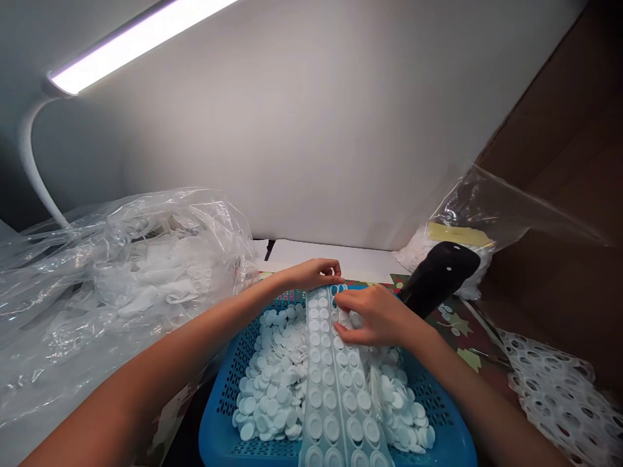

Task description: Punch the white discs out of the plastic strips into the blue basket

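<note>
Your left hand (314,274) clasps the far end of the white disc strip (335,395), which lies lengthwise over the blue basket (219,428) at the counter's near edge. Your right hand (374,318) pinches the strip just below. Loose discs (275,383) fill the basket, and a plastic bag (121,272) sits along the left edge.

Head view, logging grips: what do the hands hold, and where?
The disc strip, at its far end: left hand on the tip, right hand just below.
</note>
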A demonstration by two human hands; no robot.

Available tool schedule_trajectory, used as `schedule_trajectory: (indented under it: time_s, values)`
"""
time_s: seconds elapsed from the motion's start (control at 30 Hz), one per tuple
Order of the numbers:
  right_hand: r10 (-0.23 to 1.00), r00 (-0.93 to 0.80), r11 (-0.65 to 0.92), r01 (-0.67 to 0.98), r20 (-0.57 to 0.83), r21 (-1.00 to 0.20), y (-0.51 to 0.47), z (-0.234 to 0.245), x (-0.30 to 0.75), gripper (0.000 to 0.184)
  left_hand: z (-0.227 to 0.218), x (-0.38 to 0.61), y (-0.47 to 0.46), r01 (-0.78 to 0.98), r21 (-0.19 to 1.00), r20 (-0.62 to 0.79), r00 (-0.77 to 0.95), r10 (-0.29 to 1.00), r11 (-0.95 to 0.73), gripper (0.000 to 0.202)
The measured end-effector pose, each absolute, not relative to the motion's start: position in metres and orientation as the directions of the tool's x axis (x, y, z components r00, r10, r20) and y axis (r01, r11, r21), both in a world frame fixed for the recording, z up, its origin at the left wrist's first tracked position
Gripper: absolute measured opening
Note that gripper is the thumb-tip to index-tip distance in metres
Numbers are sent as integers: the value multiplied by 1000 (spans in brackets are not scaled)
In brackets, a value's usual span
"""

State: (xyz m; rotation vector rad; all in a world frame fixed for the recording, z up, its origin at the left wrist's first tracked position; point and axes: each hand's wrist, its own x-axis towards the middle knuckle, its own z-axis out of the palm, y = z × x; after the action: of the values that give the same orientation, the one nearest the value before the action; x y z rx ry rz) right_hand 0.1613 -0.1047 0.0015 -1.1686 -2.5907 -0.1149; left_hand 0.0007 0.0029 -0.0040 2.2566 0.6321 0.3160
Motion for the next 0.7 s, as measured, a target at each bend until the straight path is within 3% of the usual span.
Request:
schedule_trajectory:
  time_s: [0.2, 0.4, 0.5, 0.7]
  values:
    - [693, -649, 668, 742, 314, 58, -104, -1, 158, 15, -4, 1, 3, 363, 710, 26, 842, 538, -604, 26]
    - [641, -627, 663, 743, 444, 92, -103, -2, 158, 18, -6, 2, 4, 349, 709, 42, 847, 530, -613, 25]
    - [665, -565, 636, 771, 489, 26, -103, -3, 160, 19, -7, 2, 5, 341, 711, 43, 852, 522, -615, 26]
    - [785, -404, 548, 806, 470, -223, -100, -3, 162, 14, -10, 3, 7, 350, 709, 45, 844, 534, -613, 19]
